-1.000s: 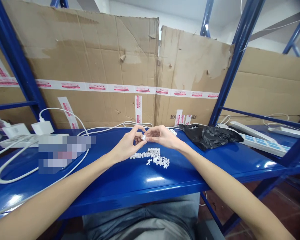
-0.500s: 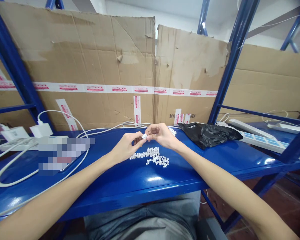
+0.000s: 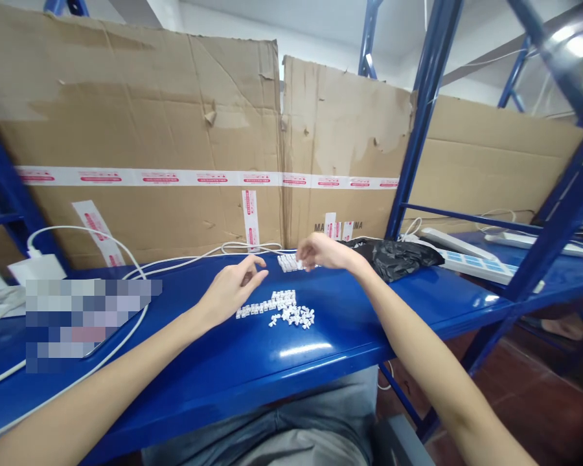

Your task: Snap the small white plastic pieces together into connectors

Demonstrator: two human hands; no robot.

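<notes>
Carefully, the right hand (image 3: 326, 252) is held just beside the small white plastic bits (image 3: 287, 262) on the blue shelf (image 3: 350, 336), its grip not clear to see, while the left hand (image 3: 232, 290) is open near the loose heap (image 3: 294, 315).

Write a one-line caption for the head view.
Head view: left hand and right hand over a blue metal shelf, the right beside small white plastic pieces.

We're in a storeroom or plain workshop — blue steel shelving (image 3: 425, 110) all around, flattened, taped cardboard (image 3: 126, 116) lining the far side, and power strips (image 3: 471, 265) on the right-hand shelf.
</notes>
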